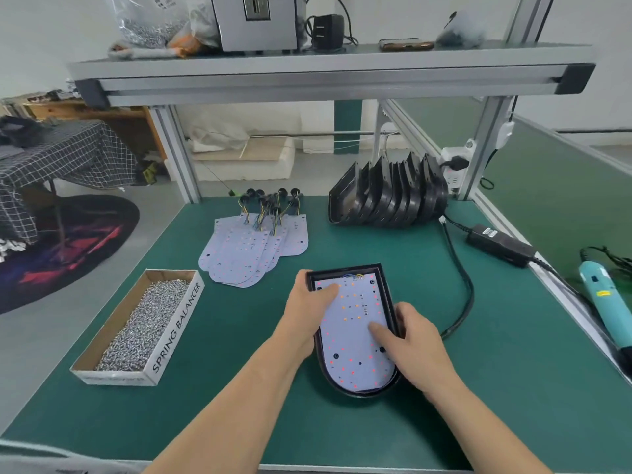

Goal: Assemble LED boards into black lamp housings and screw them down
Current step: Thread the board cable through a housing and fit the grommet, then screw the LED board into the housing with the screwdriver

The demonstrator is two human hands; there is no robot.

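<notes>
Two hands on one black lamp housing (386,290), which is lying flat on the green mat (376,439) with an LED board (352,340) sitting inside it, wires at the far end. Left hand (304,313) is curled round the housing's left rim, thumb laid across the far corner of the board. Right hand (417,347) is hooked over the right rim, with one digit pushed down on the board about halfway along. Out past the left hand there's a fanned pile of spare boards (249,254) with their leads, and off to its left an open carton of screws (143,323). Beyond the right hand a row of empty housings (390,196) leans together. Well off to the right of that hand lies a teal electric screwdriver (602,302), with a black power brick (499,244) further back.
</notes>
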